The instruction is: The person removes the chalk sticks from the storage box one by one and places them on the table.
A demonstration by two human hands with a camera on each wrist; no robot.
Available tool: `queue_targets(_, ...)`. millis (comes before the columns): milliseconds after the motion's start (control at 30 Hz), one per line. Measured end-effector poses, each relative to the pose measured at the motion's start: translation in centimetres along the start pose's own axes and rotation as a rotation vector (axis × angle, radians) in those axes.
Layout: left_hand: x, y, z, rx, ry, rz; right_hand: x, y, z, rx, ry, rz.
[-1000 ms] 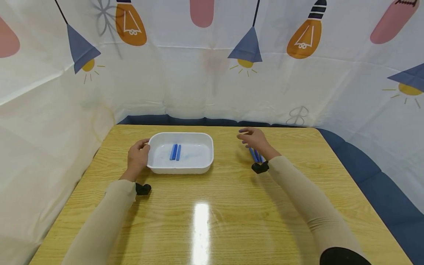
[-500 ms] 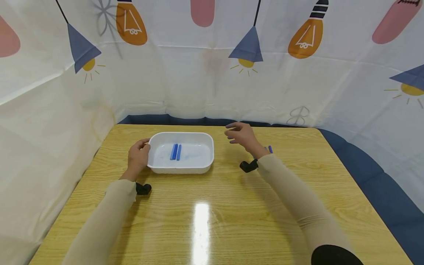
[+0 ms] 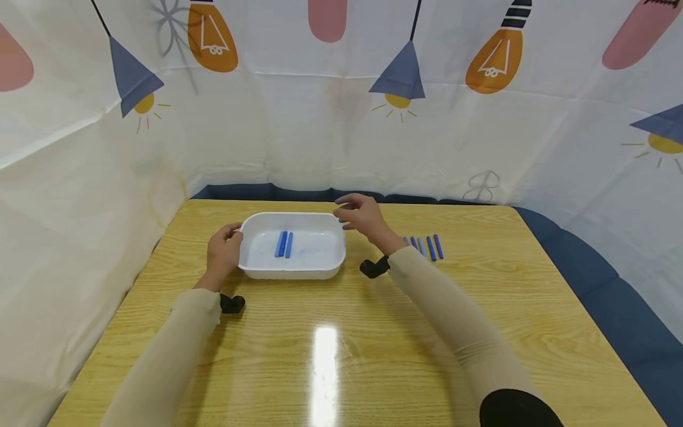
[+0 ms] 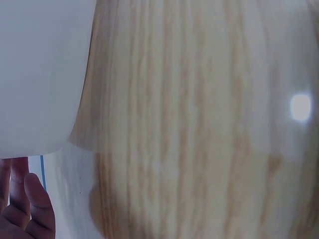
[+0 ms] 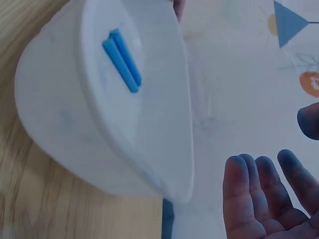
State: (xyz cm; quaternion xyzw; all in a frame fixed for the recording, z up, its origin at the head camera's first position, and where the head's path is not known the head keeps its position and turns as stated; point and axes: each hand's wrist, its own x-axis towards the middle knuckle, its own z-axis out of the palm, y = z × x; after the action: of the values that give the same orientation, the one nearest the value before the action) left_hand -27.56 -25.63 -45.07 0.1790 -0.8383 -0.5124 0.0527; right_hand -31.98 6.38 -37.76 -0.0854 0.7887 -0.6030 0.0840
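A white plastic tray (image 3: 290, 275) stands on the table with a few blue chalk sticks (image 3: 280, 244) lying side by side in it. At its left end, my left hand (image 3: 223, 252) grips the rim; the left wrist view shows only part of that hand (image 4: 37, 204) by the tray's wall. My right hand (image 3: 365, 218) hovers at the tray's right rim, fingers spread and loosely bent. In the right wrist view, nothing is held in this hand (image 5: 271, 199), and its fingertips are stained blue. Several more chalk sticks (image 3: 431, 248) lie in a row to the right, some partly behind my right wrist.
The wooden table (image 3: 256, 356) reaches back to a white printed curtain (image 3: 299, 130). Dark blue padding (image 3: 581, 261) runs along the far and right edges. Faint blue smears mark the tray's floor.
My right hand has moved left from above the chalk row to the tray's right rim, uncovering more of the row. The left hand keeps its hold on the tray.
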Motion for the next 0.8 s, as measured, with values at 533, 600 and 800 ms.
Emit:
queue_targets(533,0.4,-0.2,0.1,-0.012,-0.005,0.001,1.5,-0.1,5.5,-0.004,-0.042,0.087)
queue_targets(600,0.4,-0.2,0.1,-0.013,-0.002,0.000,1.6,-0.1,6.2,-0.005,-0.041,0.092)
queue_targets(800,0.4,-0.3,0.2,-0.013,0.007,0.015,1.8,-0.3,7.9,-0.002,-0.037,0.089)
